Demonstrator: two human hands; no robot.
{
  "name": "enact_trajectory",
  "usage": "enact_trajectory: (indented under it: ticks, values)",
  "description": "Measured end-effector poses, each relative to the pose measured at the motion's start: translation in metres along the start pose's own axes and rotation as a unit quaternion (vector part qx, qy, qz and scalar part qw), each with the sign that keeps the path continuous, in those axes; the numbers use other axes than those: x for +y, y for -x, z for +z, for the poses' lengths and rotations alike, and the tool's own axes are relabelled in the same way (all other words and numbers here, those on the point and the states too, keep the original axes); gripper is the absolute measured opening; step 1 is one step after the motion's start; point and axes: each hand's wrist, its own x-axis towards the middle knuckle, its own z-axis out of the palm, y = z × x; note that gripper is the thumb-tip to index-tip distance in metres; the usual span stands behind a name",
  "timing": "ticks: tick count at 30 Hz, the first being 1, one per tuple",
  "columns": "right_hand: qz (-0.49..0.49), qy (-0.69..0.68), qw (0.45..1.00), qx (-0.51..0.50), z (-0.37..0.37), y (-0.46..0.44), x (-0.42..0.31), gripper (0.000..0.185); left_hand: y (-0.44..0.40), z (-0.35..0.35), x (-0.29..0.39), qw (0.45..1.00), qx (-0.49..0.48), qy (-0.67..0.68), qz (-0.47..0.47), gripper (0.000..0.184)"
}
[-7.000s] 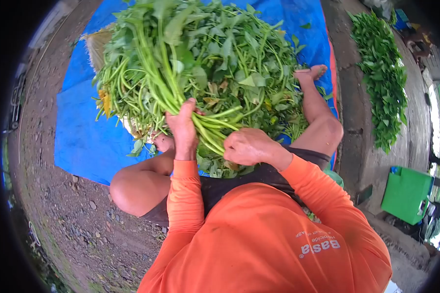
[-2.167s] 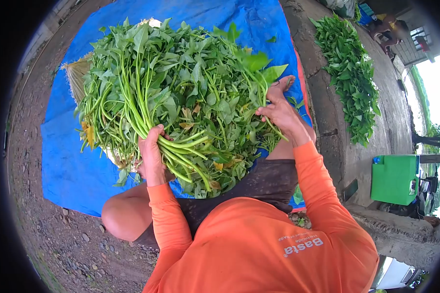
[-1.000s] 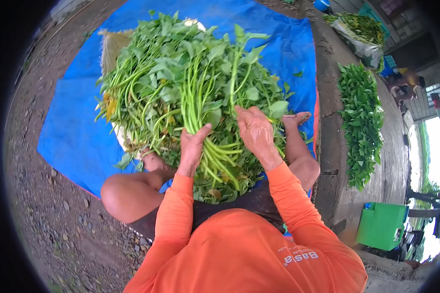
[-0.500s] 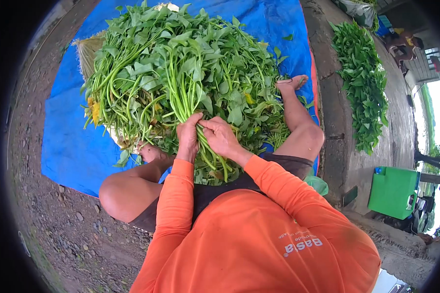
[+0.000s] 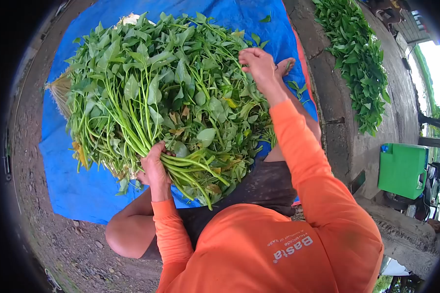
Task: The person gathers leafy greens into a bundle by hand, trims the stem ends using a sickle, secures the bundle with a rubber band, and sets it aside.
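A bunch of long green stems (image 5: 186,168) with leaves is wrapped by the fingers of my left hand (image 5: 155,165), its cut ends pointing toward my lap. Under and beyond it, a large heap of leafy greens (image 5: 200,83) covers much of the blue tarp (image 5: 63,176). My right hand (image 5: 258,64) is raised over the far right side of the heap, near my foot. Its fingers are partly curled near some thin stems, and whether they grip any cannot be made out.
My bent legs frame the near side of the heap. On the concrete to the right lies a long row of leafy greens (image 5: 354,58). A green container (image 5: 402,170) stands at the right. Gravel ground (image 5: 90,244) borders the tarp at the left.
My right hand has left the held bunch and moved up and right to the heap's far side. My left hand, still round the bunch, has shifted left and down in view.
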Motion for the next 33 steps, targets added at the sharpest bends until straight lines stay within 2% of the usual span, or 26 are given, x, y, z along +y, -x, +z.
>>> enact_trajectory:
  ticks: [1, 3, 5, 7, 8, 11, 12, 15, 18, 21, 23, 25, 26, 28, 29, 30, 31, 33]
  values:
    - [-0.009, 0.145, 0.988, 0.049, -0.016, -0.040, 0.045, 0.025, -0.002, 0.001, 0.001, 1.000, -0.002, -0.009, -0.001, 0.017]
    - [-0.008, 0.403, 0.915, 0.013, -0.033, -0.083, 0.112, 0.030, -0.008, 0.004, 0.003, 1.000, -0.006, -0.013, -0.013, 0.017]
    - [0.000, 0.391, 0.918, -0.060, -0.037, -0.097, 0.176, 0.033, -0.005, 0.016, 0.006, 1.000, -0.013, -0.002, -0.022, 0.017]
    - [0.074, 0.405, 0.909, -0.064, -0.024, -0.090, 0.177, 0.035, -0.011, 0.020, 0.003, 1.000, -0.013, -0.015, -0.019, 0.015]
    - [0.085, 0.408, 0.901, -0.123, -0.017, -0.089, 0.178, 0.038, -0.012, 0.022, 0.003, 1.000, -0.011, -0.020, -0.021, 0.015]
    - [0.084, 0.461, 0.879, -0.088, -0.006, -0.087, 0.184, 0.030, -0.017, 0.020, 0.003, 0.999, -0.013, -0.040, -0.027, 0.014]
    - [0.106, 0.485, 0.863, -0.091, -0.008, -0.112, 0.210, 0.029, -0.017, 0.022, 0.003, 0.999, -0.011, -0.041, -0.025, 0.014]
    - [0.207, 0.297, 0.916, -0.173, -0.040, -0.102, 0.127, 0.023, -0.016, 0.021, 0.006, 0.999, -0.019, -0.031, -0.031, 0.014]
    - [0.123, 0.189, 0.961, -0.158, -0.052, -0.074, 0.066, 0.014, -0.012, 0.023, 0.013, 0.999, -0.028, -0.018, -0.034, 0.015]
    - [0.112, 0.133, 0.976, -0.130, -0.060, -0.037, -0.014, 0.012, -0.010, 0.018, 0.011, 0.998, -0.046, -0.003, -0.040, 0.015]
    - [0.102, 0.154, 0.977, -0.108, -0.065, -0.037, 0.006, 0.013, -0.007, 0.015, 0.014, 0.997, -0.054, -0.005, -0.052, 0.015]
    - [0.074, 0.173, 0.978, -0.090, -0.068, -0.064, 0.071, 0.015, 0.001, 0.016, 0.019, 0.998, -0.046, 0.024, -0.044, 0.013]
    - [0.115, 0.193, 0.969, -0.105, -0.072, -0.090, 0.125, 0.012, 0.004, 0.013, 0.021, 0.998, -0.048, 0.029, -0.035, 0.014]
    - [0.237, -0.027, 0.949, -0.208, -0.102, -0.108, 0.206, 0.015, 0.015, 0.008, 0.029, 0.999, -0.041, 0.015, -0.026, 0.019]
    - [0.292, -0.139, 0.911, -0.255, -0.107, -0.111, 0.230, 0.018, 0.017, 0.002, 0.030, 0.999, -0.030, 0.009, -0.019, 0.019]
    - [0.222, 0.120, 0.918, -0.305, -0.090, -0.106, 0.243, 0.022, 0.017, -0.005, 0.031, 1.000, -0.025, 0.011, -0.016, 0.019]
    - [0.135, 0.370, 0.859, -0.329, -0.064, -0.092, 0.254, 0.027, 0.016, -0.011, 0.032, 1.000, -0.022, 0.013, -0.012, 0.019]
    - [0.097, 0.561, 0.777, -0.270, -0.031, -0.064, 0.250, 0.034, 0.019, -0.015, 0.038, 1.000, -0.013, -0.002, -0.028, 0.019]
